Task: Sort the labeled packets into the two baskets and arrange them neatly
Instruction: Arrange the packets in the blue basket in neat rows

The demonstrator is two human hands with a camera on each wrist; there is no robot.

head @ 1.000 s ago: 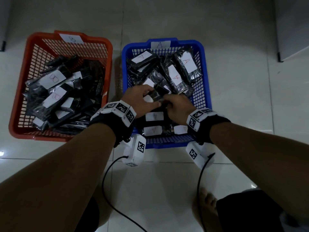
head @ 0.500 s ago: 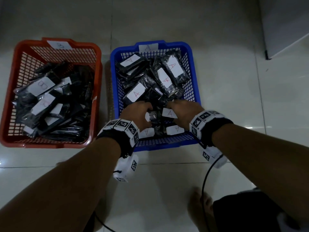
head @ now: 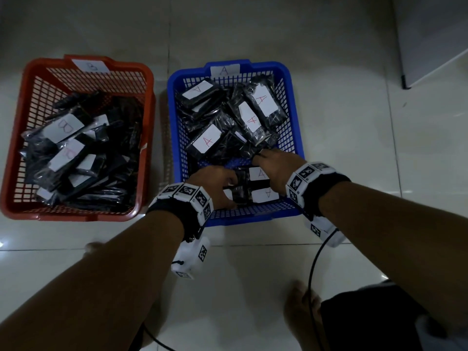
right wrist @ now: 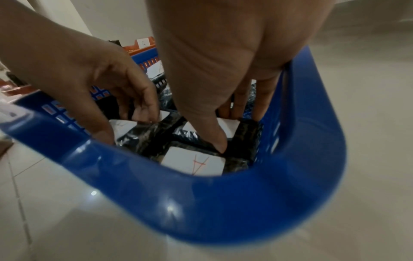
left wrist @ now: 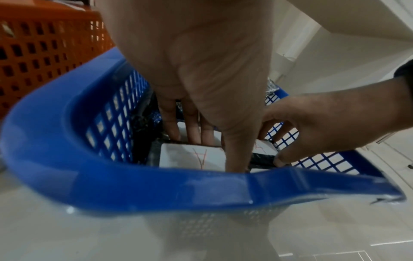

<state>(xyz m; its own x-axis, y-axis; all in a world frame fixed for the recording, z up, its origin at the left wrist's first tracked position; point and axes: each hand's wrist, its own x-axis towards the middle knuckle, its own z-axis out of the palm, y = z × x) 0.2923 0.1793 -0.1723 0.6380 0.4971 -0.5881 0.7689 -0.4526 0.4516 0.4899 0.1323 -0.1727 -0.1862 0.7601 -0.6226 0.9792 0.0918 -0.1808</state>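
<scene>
The blue basket [head: 296, 115], tagged A, holds several black packets with white A labels [head: 207, 141], loose at the far end and flat in a row at the near end. Both hands reach into that near end. My left hand [head: 215, 183] straddles a flat A packet [left wrist: 192, 157], fingers behind it and thumb in front. My right hand [head: 273, 168] grips the neighbouring A packet [right wrist: 229, 128] the same way, thumb [right wrist: 220, 146] on its near edge. Another A packet [right wrist: 194, 162] lies against the near wall. The red basket [head: 15, 138], tagged B, holds a jumbled heap of B packets [head: 65, 126].
Both baskets stand side by side on pale glossy floor tiles [head: 354, 148]. A white cabinet corner [head: 430, 46] is at the far right. My bare foot [head: 301, 307] and the wrist cameras' cables [head: 314, 262] are near the blue basket's front edge.
Both hands have come back from the loose pile in the middle of the blue basket to its near end and lowered onto the flat row of packets there.
</scene>
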